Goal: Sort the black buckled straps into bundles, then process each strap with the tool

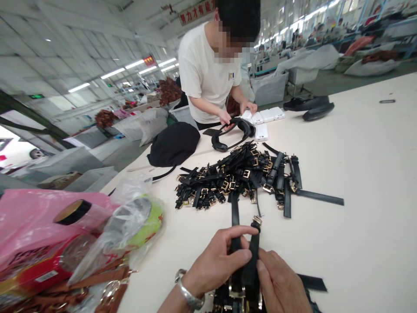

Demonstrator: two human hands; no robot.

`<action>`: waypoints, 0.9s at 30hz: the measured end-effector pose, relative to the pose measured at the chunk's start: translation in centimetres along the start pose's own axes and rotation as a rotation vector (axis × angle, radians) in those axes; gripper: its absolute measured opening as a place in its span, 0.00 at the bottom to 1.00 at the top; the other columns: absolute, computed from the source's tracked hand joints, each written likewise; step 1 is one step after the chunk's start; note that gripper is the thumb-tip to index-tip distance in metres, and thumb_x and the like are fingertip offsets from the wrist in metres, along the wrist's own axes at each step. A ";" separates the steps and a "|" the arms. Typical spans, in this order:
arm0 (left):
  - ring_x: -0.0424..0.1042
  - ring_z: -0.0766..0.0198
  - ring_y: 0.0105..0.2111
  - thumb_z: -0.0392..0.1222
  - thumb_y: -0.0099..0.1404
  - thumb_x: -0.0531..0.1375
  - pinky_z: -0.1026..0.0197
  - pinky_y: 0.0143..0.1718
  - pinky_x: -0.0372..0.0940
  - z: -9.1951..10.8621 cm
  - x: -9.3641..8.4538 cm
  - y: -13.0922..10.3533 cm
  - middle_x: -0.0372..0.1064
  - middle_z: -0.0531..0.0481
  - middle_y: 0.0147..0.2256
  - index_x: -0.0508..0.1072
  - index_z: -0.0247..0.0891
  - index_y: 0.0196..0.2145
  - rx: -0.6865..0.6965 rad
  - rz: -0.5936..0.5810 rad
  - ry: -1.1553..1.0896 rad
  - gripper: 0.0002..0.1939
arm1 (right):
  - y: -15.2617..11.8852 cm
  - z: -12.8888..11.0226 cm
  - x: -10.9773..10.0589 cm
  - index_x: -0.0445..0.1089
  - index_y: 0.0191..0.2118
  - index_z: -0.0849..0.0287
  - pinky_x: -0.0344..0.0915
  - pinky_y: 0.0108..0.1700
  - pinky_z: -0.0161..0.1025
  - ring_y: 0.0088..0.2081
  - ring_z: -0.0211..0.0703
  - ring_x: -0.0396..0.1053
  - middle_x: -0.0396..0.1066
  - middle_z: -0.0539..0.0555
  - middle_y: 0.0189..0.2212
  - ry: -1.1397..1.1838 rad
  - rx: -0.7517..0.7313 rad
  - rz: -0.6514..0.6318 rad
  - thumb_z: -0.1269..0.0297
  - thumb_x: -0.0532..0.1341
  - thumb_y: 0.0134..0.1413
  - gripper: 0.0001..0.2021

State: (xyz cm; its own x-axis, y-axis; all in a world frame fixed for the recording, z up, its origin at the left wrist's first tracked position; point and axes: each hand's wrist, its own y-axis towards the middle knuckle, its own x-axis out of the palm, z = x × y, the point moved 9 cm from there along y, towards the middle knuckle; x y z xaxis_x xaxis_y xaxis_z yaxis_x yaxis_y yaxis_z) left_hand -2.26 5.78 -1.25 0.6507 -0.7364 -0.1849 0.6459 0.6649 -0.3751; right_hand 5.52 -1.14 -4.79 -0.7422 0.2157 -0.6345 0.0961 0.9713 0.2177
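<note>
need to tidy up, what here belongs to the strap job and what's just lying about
Likely the job: held black strap, pile of buckled black straps

Apparently lying about: pink bag, brown straps, black cloth bundle, white boxes

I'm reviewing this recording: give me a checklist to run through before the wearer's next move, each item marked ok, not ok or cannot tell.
1. Left hand on the black strap: ok, thumb lying over it.
2. Right hand on the same strap: ok, touching its right side.
3. Gold buckle uncovered: ok, just beyond the left forefinger.
4. Strap's near end loose: cannot tell, lost among others below.
5. Space around the hands free of other straps: not ok, some lie beside and below.
6. Co-worker's hands apart: ok, beyond the strap heap.
</note>
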 end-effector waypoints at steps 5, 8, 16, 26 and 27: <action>0.68 0.69 0.22 0.42 0.65 0.49 0.64 0.27 0.62 2.1 2.4 1.2 0.69 0.49 0.31 0.59 0.40 0.57 0.023 -0.351 -0.103 0.23 | -0.2 0.7 -0.3 0.60 0.53 0.55 0.67 0.34 0.40 0.32 0.45 0.69 0.71 0.56 0.35 0.054 -0.016 0.054 0.68 0.45 0.59 0.18; 0.68 0.68 0.20 0.37 0.62 0.48 0.63 0.25 0.62 2.1 1.4 2.4 0.70 0.49 0.32 0.55 0.41 0.59 0.026 -0.336 -0.050 0.27 | -0.2 0.8 0.0 0.57 0.56 0.56 0.67 0.35 0.39 0.33 0.44 0.69 0.71 0.56 0.35 0.033 -0.030 0.027 0.71 0.47 0.56 0.22; 0.66 0.60 0.43 0.31 0.54 0.55 0.59 0.45 0.61 3.8 4.3 6.1 0.68 0.52 0.43 0.59 0.49 0.56 0.396 -0.202 0.899 0.32 | 0.1 -1.5 -0.8 0.68 0.38 0.57 0.62 0.33 0.39 0.31 0.44 0.67 0.71 0.53 0.28 -0.074 -0.149 0.111 0.77 0.51 0.45 0.15; 0.70 0.61 0.32 0.44 0.58 0.58 0.62 0.35 0.62 2.9 4.2 4.7 0.71 0.53 0.34 0.48 0.48 0.62 0.255 -0.383 0.930 0.36 | -1.0 -3.4 -5.6 0.65 0.34 0.58 0.65 0.41 0.43 0.39 0.45 0.68 0.71 0.55 0.33 -0.076 -0.288 0.555 0.78 0.54 0.43 0.11; 0.70 0.61 0.33 0.44 0.58 0.58 0.62 0.36 0.62 3.0 3.9 4.4 0.71 0.53 0.36 0.48 0.48 0.62 0.255 -0.380 0.865 0.37 | -0.9 -3.0 -5.8 0.65 0.37 0.59 0.65 0.44 0.45 0.42 0.47 0.68 0.70 0.57 0.36 -0.098 -0.241 0.570 0.76 0.54 0.45 0.11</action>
State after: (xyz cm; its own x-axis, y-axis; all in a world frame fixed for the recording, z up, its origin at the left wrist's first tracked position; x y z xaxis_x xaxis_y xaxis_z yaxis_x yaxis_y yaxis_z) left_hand 4.32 6.18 -0.85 -0.0699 -0.6770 -0.7327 0.8851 0.2967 -0.3586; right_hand 7.69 -3.59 0.92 -0.5530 0.7126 -0.4319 0.2985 0.6533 0.6958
